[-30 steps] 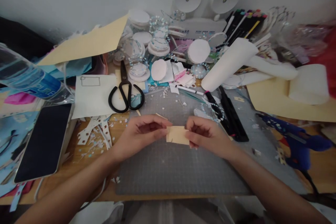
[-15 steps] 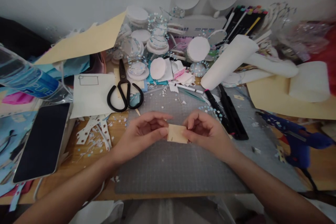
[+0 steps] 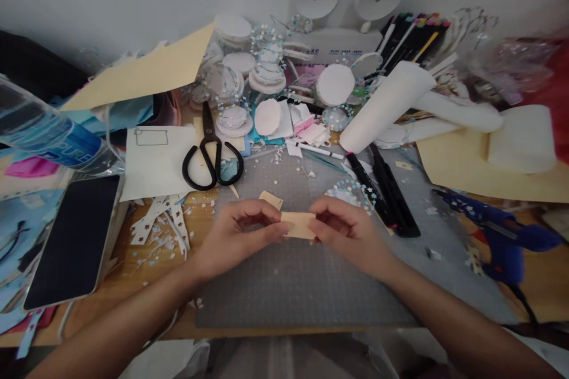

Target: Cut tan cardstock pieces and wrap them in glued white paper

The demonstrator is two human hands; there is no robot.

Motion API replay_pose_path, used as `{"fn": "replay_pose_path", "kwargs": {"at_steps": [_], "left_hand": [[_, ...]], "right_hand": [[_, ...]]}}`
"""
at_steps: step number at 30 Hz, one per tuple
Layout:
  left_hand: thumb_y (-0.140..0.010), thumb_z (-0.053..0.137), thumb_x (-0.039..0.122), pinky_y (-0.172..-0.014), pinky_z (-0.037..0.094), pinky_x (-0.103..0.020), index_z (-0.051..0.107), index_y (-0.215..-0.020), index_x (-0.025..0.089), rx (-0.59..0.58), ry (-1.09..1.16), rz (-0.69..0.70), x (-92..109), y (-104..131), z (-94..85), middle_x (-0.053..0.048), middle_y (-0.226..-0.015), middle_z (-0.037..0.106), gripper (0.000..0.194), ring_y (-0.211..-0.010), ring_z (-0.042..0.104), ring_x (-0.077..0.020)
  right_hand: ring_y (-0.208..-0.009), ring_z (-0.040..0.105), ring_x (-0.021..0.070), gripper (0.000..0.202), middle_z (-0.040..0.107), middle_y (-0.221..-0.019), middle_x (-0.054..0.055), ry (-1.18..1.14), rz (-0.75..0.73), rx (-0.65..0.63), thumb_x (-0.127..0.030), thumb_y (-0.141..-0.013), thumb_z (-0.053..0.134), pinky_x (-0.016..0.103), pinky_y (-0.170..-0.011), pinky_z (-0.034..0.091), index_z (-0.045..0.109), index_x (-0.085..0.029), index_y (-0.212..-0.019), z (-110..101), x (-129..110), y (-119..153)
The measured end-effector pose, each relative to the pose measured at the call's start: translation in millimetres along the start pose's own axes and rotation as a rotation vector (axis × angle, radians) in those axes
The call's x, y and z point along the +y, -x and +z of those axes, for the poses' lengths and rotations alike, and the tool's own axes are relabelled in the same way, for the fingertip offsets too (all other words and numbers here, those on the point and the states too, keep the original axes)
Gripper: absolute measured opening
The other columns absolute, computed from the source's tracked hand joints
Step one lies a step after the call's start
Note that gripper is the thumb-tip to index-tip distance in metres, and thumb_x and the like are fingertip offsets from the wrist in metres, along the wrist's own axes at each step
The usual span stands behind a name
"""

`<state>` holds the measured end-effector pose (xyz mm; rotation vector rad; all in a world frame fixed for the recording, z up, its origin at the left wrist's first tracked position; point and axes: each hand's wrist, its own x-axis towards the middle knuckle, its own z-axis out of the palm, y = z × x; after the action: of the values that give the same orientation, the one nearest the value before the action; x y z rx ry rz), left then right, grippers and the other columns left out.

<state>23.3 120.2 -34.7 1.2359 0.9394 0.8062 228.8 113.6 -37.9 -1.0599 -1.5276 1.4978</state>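
A small pale-yellow piece of paper point(image 3: 297, 225) is pinched between my two hands above the grey cutting mat point(image 3: 284, 296). My left hand point(image 3: 246, 231) grips its left edge with thumb and fingers. At the right edge, my right hand point(image 3: 344, 231) holds it the same way. Just behind my left fingertips lies another small yellow paper piece point(image 3: 271, 199) on the mat. Black-handled scissors point(image 3: 212, 157) rest farther back to the left, partly over a white sheet point(image 3: 155, 169) with a rectangle drawn on it.
At the left are a phone point(image 3: 73, 243), a water bottle point(image 3: 53, 136) and star-punched paper scraps point(image 3: 164, 222). White discs point(image 3: 335, 84) and a white roll point(image 3: 389, 103) crowd the back. Black markers point(image 3: 373, 189) and a blue glue gun point(image 3: 502, 237) lie to the right.
The paper between my hands now looks narrower from front to back. A second yellow piece has come into sight on the mat behind my left hand. Both hands keep their grip.
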Motion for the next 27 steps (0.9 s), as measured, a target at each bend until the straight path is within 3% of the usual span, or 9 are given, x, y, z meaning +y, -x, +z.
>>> {"fn": "replay_pose_path", "kwargs": {"at_steps": [11, 19, 21, 24, 26, 27], "left_hand": [[-0.079, 0.069, 0.024, -0.061, 0.045, -0.019, 0.066, -0.072, 0.015, -0.019, 0.014, -0.031, -1.5, -1.1, -0.5, 0.001, -0.066, 0.064, 0.011, -0.063, 0.058, -0.0095], [-0.08, 0.066, 0.025, -0.059, 0.041, -0.019, 0.066, -0.078, 0.014, -0.039, -0.098, 0.002, 1.5, -0.6, 1.9, 0.0, -0.072, 0.061, 0.011, -0.066, 0.052, -0.0097], [-0.08, 0.067, 0.027, -0.059, 0.041, -0.019, 0.065, -0.075, 0.014, -0.007, -0.076, -0.017, 1.6, -0.5, 0.7, 0.0, -0.071, 0.061, 0.013, -0.065, 0.053, -0.0097], [-0.078, 0.068, 0.029, -0.059, 0.042, -0.019, 0.065, -0.073, 0.015, 0.027, -0.056, -0.03, 0.9, -1.2, -2.0, 0.001, -0.07, 0.06, 0.016, -0.065, 0.053, -0.01], [-0.077, 0.069, 0.03, -0.059, 0.041, -0.019, 0.064, -0.071, 0.014, 0.044, -0.049, -0.029, 0.5, -2.0, -3.4, 0.001, -0.07, 0.06, 0.018, -0.065, 0.053, -0.0097], [-0.077, 0.069, 0.03, -0.058, 0.041, -0.019, 0.063, -0.069, 0.014, 0.053, -0.045, -0.025, 0.5, -2.5, -3.8, 0.001, -0.069, 0.059, 0.019, -0.064, 0.052, -0.0094]], "right_hand": [[-0.052, 0.045, 0.0088, 0.022, 0.049, -0.06, -0.004, 0.01, -0.041, 0.056, -0.033, -0.083, 0.062, 0.02, -0.047, 0.037, 0.049, -0.021, -0.069, -0.1, 2.0, -0.1], [-0.056, 0.05, 0.0097, 0.013, 0.054, -0.065, -0.003, 0.176, -0.145, -0.022, -0.025, -0.089, 0.055, 0.021, -0.049, 0.039, 0.054, -0.021, -0.077, -1.4, 4.2, 3.6], [-0.064, 0.056, 0.012, 0.01, 0.059, -0.071, -0.001, 0.328, -0.304, 0.054, -0.019, -0.09, 0.051, 0.024, -0.057, 0.044, 0.057, -0.021, -0.082, -7.5, -1.2, 5.2], [-0.075, 0.06, 0.0156, 0.011, 0.062, -0.081, 0.003, 0.588, -0.559, 0.304, -0.012, -0.086, 0.052, 0.029, -0.068, 0.047, 0.058, -0.021, -0.09, -23.0, -12.9, 9.9], [-0.078, 0.059, 0.0177, 0.012, 0.062, -0.086, 0.006, 0.8, -0.598, 0.417, -0.013, -0.084, 0.056, 0.032, -0.069, 0.047, 0.058, -0.019, -0.095, -35.7, -17.5, 15.5], [-0.079, 0.059, 0.0193, 0.013, 0.062, -0.087, 0.007, 0.926, -0.573, 0.41, -0.016, -0.083, 0.06, 0.033, -0.07, 0.046, 0.058, -0.018, -0.096, -42.0, -17.4, 18.8]]}}
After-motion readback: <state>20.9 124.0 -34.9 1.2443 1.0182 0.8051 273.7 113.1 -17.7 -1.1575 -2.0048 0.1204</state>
